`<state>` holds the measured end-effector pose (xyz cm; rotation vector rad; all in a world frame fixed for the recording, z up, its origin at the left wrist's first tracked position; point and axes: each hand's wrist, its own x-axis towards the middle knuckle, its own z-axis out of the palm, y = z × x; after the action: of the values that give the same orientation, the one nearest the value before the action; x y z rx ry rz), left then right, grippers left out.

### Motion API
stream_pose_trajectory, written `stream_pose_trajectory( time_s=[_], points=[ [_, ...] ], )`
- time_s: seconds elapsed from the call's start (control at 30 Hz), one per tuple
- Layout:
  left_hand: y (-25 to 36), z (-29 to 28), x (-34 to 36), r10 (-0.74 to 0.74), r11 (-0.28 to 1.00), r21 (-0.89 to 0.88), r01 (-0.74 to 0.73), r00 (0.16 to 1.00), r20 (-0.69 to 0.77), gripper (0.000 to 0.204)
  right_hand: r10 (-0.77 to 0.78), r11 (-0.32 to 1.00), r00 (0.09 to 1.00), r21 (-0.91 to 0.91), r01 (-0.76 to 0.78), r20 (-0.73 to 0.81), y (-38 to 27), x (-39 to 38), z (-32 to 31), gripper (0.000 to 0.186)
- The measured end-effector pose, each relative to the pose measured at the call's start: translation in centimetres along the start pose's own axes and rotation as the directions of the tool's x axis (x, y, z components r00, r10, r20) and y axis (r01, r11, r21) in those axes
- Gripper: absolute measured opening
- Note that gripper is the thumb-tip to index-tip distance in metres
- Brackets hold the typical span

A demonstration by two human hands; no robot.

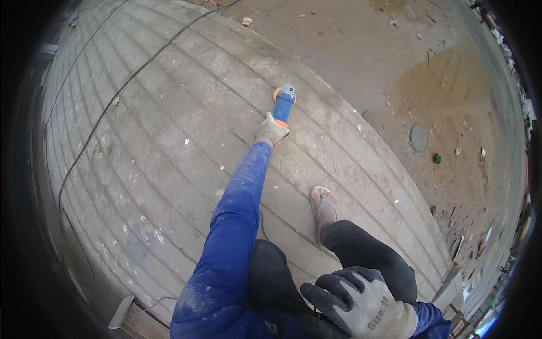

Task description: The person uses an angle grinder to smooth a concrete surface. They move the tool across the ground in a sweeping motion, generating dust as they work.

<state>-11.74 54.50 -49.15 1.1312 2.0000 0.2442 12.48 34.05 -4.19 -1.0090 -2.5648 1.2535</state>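
Observation:
My left hand (272,131), in a pale work glove, is closed around an angle grinder (284,108). The tool has a blue body, a grey metal head, an orange band and a yellow-orange disc. Its head points away from me, over the grooved concrete slab (175,113); I cannot tell whether the disc touches the surface. Lower right, my right hand (355,302), in a pale glove with dark coated fingers, rests at my right leg (370,251). Its fingers are spread and slightly bent, with nothing visible in them.
A long black cable (131,79) curves across the slab on the left. My sandalled foot (323,206) stands right of centre. Beyond the slab's curved edge lies muddy ground (361,51) with a round lid (419,138) and a small green object (437,159).

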Motion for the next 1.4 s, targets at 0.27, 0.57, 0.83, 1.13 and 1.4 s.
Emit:
stream_pose_trajectory(
  time_s=[0.27, 0.57, 0.83, 1.13, 1.4],
  points=[
    [5.7, 8.0, -4.3, 0.106, 0.959, 0.227, -0.169, 0.959, 0.265, 0.092, 0.017, 0.996, 0.999, -0.081, -0.020, -0.036, 0.3, -0.8, 0.0, 0.047],
    [3.9, 0.7, 5.6, -0.006, 0.995, 0.099, 0.009, 1.000, -0.026, 0.097, 0.106, 0.993, 0.994, 0.057, -0.105, -0.016, 2.1, -0.6, -2.5, 0.046],
    [1.0, -4.6, 9.1, -0.124, 0.992, -0.046, 0.118, 0.978, -0.166, 0.089, 0.108, 0.985, 0.994, 0.135, -0.106, -0.012, 4.0, -0.3, -4.3, 0.052],
    [9.0, 6.4, 6.4, 0.002, 0.999, 0.048, -0.005, 0.998, 0.068, 0.095, 0.086, 0.992, 0.996, 0.085, -0.089, 0.034, 4.9, -0.1, -4.8, 0.057],
    [13.1, 12.1, 2.9, 0.057, 0.975, 0.197, -0.108, 0.966, 0.251, 0.096, 0.171, 0.981, 0.979, 0.071, -0.180, 0.109, 4.4, 0.5, -5.8, 0.056]
  ],
)
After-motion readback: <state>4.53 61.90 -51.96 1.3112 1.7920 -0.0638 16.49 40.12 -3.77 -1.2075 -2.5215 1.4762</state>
